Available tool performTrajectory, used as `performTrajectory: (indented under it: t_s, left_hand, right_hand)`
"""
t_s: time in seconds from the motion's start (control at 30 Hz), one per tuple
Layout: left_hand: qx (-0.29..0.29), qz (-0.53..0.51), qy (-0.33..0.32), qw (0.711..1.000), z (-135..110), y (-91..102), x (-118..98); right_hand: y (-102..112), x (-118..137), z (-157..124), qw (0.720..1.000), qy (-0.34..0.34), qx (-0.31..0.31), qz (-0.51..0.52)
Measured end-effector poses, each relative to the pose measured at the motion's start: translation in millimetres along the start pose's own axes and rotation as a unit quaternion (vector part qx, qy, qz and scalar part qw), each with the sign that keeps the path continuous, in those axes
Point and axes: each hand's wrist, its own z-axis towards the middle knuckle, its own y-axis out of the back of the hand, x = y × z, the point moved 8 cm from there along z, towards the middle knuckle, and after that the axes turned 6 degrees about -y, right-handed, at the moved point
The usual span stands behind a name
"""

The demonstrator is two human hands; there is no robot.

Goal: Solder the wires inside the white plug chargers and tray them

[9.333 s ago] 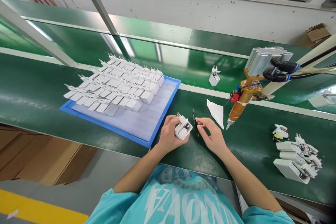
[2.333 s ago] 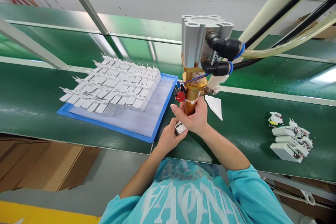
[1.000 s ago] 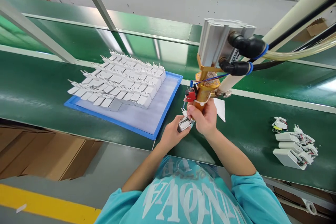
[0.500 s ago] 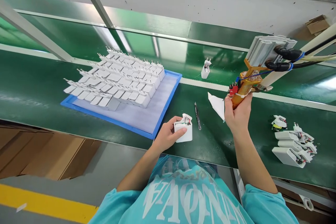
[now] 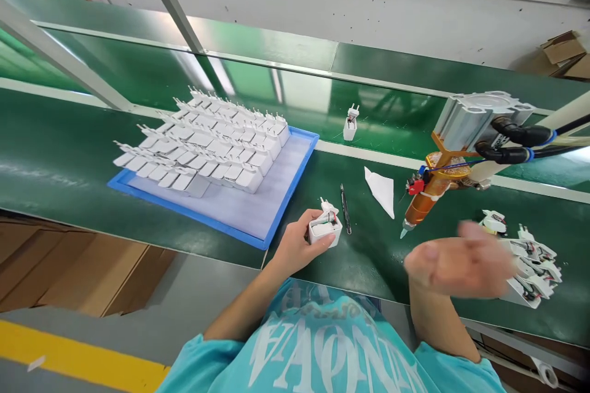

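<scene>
My left hand (image 5: 302, 241) grips a white plug-adapter housing (image 5: 326, 232), its top open toward me. Wires and a pronged cap stick up from the housing's far side. Just right of it lies a pair of dark tweezers (image 5: 345, 210). Blurred by motion, my right hand (image 5: 461, 261) is over the bench between the glue dispenser (image 5: 426, 193) and a group of open white adapters (image 5: 534, 267). Its fingers are too smeared to read. The dispenser hangs from its mount, its pale nozzle pointing down and left, apart from my hand.
A blue tray (image 5: 276, 221) at left carries many rows of white adapters (image 5: 216, 141). One more open adapter (image 5: 350, 124) stands at the back. A folded white paper (image 5: 381, 191) lies left of the dispenser. Cardboard boxes (image 5: 92, 273) sit below the bench's left edge.
My right hand has let go of the glue dispenser and moved down and right. The dispenser now hangs by itself. My left hand still holds the adapter housing, now tilted slightly.
</scene>
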Motion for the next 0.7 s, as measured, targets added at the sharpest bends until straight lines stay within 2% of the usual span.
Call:
performTrajectory:
  t_s: [0.03, 0.07, 0.1, 0.13, 0.17, 0.33, 0.7]
  left_hand:
    - [-0.008, 0.015, -0.013, 1.0, 0, 0.3, -2]
    - [-0.018, 0.033, -0.03, 0.999, 0, 0.9, -5]
    - [-0.03, 0.051, -0.05, 0.997, -1, 1.7, -8]
    - [-0.041, 0.071, -0.072, 0.994, -1, 2.5, -11]
    - [-0.052, 0.09, -0.094, 0.99, -2, 3.0, -14]
    - [-0.079, 0.162, -0.165, 0.97, -4, 3.2, -22]
    - [-0.092, 0.216, -0.201, 0.951, -6, 4.7, -25]
  right_hand:
    - [-12, 14, -4, 0.995, 0.034, 0.078, 0.056]
    - [-30, 25, -11, 0.977, 0.036, 0.181, 0.106]
    - [-44, 34, -19, 0.958, 0.019, 0.253, 0.135]
    - [-55, 41, -26, 0.941, 0.003, 0.301, 0.153]
    - [-62, 46, -31, 0.933, -0.008, 0.321, 0.163]
    - [-76, 50, -41, 0.925, -0.042, 0.33, 0.182]
    - [-84, 47, -57, 0.906, -0.077, 0.375, 0.18]
